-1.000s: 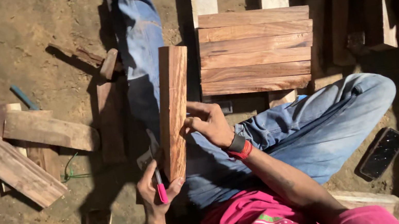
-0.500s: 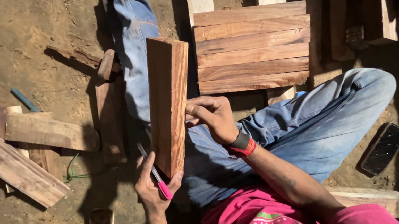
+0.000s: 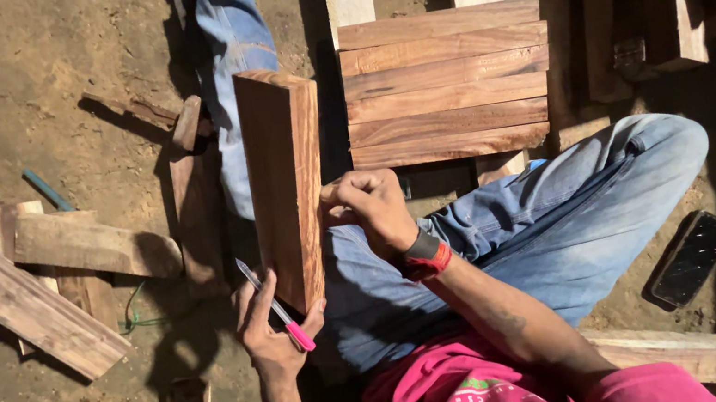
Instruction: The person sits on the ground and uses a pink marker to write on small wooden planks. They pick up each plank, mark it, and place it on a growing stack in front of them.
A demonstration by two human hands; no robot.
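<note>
Head view, frame centre: long reddish-brown wooden plank, held tilted over the lap. Left hand closed around a pink-capped pen at the plank's lower end. Right hand curled against its right edge. Stacked reddish boards upper right.

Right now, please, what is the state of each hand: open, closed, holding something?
Left hand: closed on a pink-capped pen, its thumb against the wooden board.
Right hand: closed, fingers curled on the board's edge.
</note>
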